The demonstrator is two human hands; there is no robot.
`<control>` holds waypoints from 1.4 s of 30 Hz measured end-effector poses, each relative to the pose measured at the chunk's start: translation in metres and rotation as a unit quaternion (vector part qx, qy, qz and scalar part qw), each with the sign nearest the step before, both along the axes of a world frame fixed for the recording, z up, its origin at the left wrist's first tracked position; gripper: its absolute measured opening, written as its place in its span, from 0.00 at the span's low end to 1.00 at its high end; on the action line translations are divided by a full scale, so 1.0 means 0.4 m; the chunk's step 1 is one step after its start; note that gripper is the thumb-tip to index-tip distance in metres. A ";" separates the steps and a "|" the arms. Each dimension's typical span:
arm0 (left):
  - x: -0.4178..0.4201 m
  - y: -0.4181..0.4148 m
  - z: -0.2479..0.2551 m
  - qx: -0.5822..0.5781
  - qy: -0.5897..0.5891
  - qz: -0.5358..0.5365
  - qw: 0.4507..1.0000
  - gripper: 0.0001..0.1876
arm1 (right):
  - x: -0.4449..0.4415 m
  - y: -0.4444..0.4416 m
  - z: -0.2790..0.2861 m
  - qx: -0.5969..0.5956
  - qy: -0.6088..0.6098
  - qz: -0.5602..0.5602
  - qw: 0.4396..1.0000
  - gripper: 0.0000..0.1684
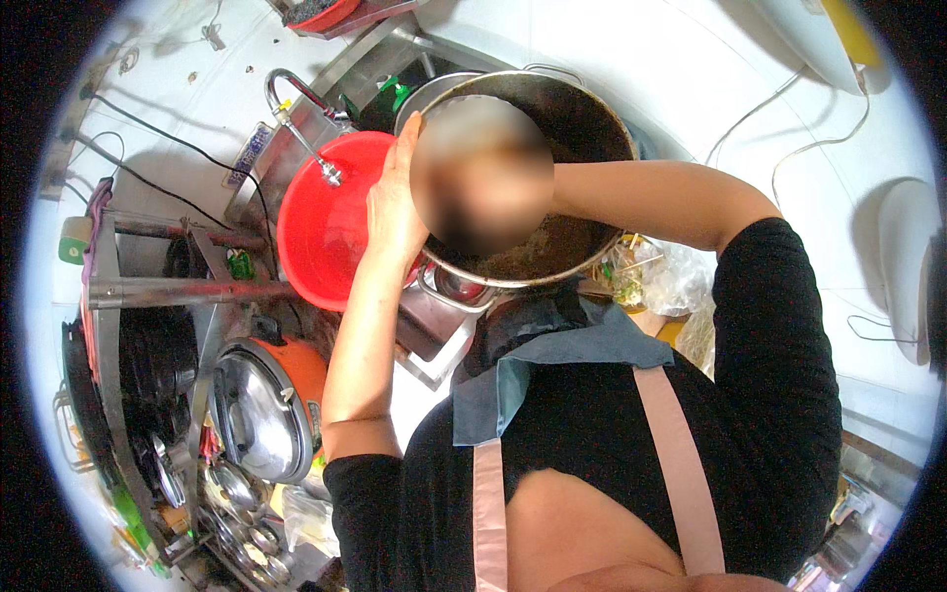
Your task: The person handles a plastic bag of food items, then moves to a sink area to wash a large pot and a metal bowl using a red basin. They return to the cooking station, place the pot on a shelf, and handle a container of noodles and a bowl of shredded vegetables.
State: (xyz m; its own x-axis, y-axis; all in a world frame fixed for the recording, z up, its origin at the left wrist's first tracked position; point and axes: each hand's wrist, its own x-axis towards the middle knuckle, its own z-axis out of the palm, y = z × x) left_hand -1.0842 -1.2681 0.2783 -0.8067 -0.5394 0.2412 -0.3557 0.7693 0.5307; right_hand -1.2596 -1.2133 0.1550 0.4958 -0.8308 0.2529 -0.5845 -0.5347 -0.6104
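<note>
A large metal pot (592, 126) with a stained, dark brown inside is tilted over the sink, its open mouth facing me. My left hand (396, 207) grips its left rim, fingers pointing up. Across the pot's mouth reaches my right forearm (629, 189); a blurred patch covers my right hand, so what it holds cannot be seen. One loop handle (455, 296) shows at the pot's near side. Left of the pot, a red plastic basin (325, 229) sits beneath the chrome faucet (303, 137).
Behind the pot stands another metal vessel (414, 103) near a green pump top (396, 90). Clear plastic bags (677, 277) lie at right. On the left are a steel rack bar (192, 292), an orange rice cooker (270, 414) and several metal bowls (237, 488). Cords hang along the wall.
</note>
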 end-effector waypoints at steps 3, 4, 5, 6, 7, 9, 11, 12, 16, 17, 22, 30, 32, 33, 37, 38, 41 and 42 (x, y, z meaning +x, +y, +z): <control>0.003 -0.014 -0.016 -0.012 0.021 0.012 1.000 0.36 | 0.007 0.010 -0.013 -0.130 0.116 -0.075 0.982 0.17; 0.004 -0.012 -0.011 -0.008 0.020 0.015 1.000 0.36 | 0.005 0.008 -0.021 -0.165 0.150 -0.103 0.969 0.18; 0.006 -0.010 -0.009 -0.004 0.019 0.019 1.000 0.36 | 0.005 0.001 -0.030 -0.191 0.173 -0.124 0.958 0.19; 0.009 -0.007 -0.010 0.006 0.015 0.023 1.000 0.36 | 0.002 -0.006 -0.042 -0.190 0.166 -0.131 0.959 0.19; 0.008 -0.004 -0.011 0.017 0.012 0.024 0.999 0.37 | -0.003 -0.010 -0.067 -0.177 0.136 -0.132 0.966 0.20; -0.003 0.004 -0.008 0.014 0.031 0.023 0.999 0.36 | -0.021 0.004 -0.129 0.077 -0.216 -0.021 0.973 0.21; -0.029 0.018 0.010 -0.010 0.079 0.014 0.997 0.34 | -0.058 0.031 -0.219 0.305 -0.530 0.084 0.787 0.22; -0.039 0.023 0.013 -0.007 0.085 0.011 0.996 0.34 | -0.077 0.041 -0.235 0.398 -0.650 0.135 0.633 0.23; 0.022 0.016 0.015 -0.021 0.088 0.062 0.994 0.33 | 0.089 0.121 0.114 0.340 -0.524 -0.187 0.759 0.24; 0.023 0.018 0.018 -0.028 0.092 0.066 0.993 0.33 | 0.093 0.131 0.141 0.228 -0.425 -0.247 0.840 0.24; 0.023 0.032 0.025 -0.015 0.123 0.081 0.989 0.34 | 0.055 0.170 0.209 0.081 -0.388 -0.339 0.853 0.26; 0.024 0.040 0.023 -0.012 0.204 0.091 0.975 0.35 | 0.079 0.149 0.153 0.342 -0.600 -0.166 0.704 0.21; 0.025 0.033 0.012 -0.008 0.200 0.102 0.974 0.35 | 0.094 0.161 0.175 0.343 -0.552 -0.133 0.749 0.20; 0.027 0.030 0.012 -0.006 0.199 0.107 0.974 0.36 | 0.103 0.170 0.209 0.387 -0.540 -0.174 0.727 0.19; 0.036 0.019 0.007 -0.021 0.210 0.104 0.972 0.33 | 0.117 0.196 0.263 0.428 -0.507 -0.292 0.689 0.13; 0.037 0.020 0.009 -0.019 0.208 0.104 0.972 0.33 | 0.113 0.193 0.270 0.386 -0.533 -0.281 0.698 0.12; 0.028 0.016 -0.013 -0.016 0.238 0.094 0.967 0.34 | 0.091 0.176 0.258 0.350 -0.598 -0.266 0.670 0.05; 0.030 0.012 -0.021 -0.017 0.250 0.096 0.963 0.34 | 0.084 0.171 0.250 0.388 -0.592 -0.258 0.657 0.07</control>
